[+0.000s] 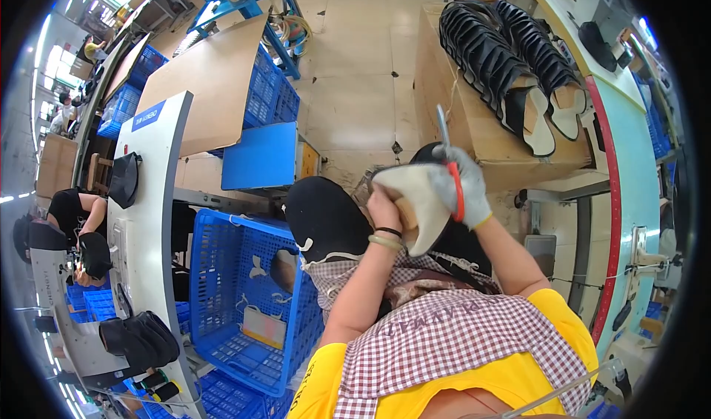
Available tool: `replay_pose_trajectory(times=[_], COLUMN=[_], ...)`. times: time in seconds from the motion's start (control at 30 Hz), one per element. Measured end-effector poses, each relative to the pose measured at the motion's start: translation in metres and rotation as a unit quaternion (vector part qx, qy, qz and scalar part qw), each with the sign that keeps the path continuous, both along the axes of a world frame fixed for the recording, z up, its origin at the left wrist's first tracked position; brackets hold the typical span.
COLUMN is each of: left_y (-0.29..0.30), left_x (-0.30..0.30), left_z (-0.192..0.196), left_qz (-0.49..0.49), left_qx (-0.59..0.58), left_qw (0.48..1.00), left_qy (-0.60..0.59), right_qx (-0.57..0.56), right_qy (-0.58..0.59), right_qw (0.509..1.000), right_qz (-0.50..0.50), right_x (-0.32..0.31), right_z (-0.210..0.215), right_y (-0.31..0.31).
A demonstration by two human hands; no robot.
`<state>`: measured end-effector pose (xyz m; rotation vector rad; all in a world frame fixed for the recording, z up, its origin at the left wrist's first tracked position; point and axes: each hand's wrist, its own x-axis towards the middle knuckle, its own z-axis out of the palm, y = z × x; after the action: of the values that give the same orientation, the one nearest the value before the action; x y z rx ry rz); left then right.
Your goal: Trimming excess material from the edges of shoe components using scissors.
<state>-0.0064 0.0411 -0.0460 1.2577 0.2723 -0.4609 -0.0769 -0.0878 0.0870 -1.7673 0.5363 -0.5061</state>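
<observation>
Over my lap, my left hand is closed on a cream-coloured shoe upper, its fingers partly inside the opening. The upper is curved, with its lining side showing and a tan patch within. My right hand, in a pale grey glove, is wrapped round scissors with a red handle. Their metal blades point away from me, beyond the upper. The gloved hand also lies against the right side of the upper, and its fingertips are partly hidden.
A blue plastic crate with a few pieces stands at my left. Rows of black shoe uppers lie on a cardboard box at the far right. Sewing-machine tables flank me. Another person works at the left.
</observation>
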Motion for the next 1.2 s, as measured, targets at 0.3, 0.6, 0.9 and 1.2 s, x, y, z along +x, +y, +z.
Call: replay_pose_trajectory(times=[0.3, 0.6, 0.9, 1.2], left_y=[0.043, 0.053, 0.057, 0.042], left_x=[0.005, -0.052, -0.04, -0.047], left_z=[0.044, 0.054, 0.079, 0.099], left_qz=[-0.202, -0.322, -0.268, -0.15], left_qx=[-0.375, 0.179, 0.05, 0.347], left_qw=[0.884, 0.804, 0.955, 0.874], left_qy=[0.192, -0.466, -0.116, -0.304], right_qx=[-0.274, -0.293, 0.042, 0.141], right_qy=[0.165, 0.273, -0.004, 0.228], right_qw=[0.947, 0.911, 0.987, 0.963], right_qz=[-0.021, 0.098, -0.154, -0.038], right_x=[0.024, 0.076, 0.075, -0.046], right_z=[-0.052, -0.022, -0.034, 0.018], right_y=[-0.105, -0.084, -0.088, -0.042])
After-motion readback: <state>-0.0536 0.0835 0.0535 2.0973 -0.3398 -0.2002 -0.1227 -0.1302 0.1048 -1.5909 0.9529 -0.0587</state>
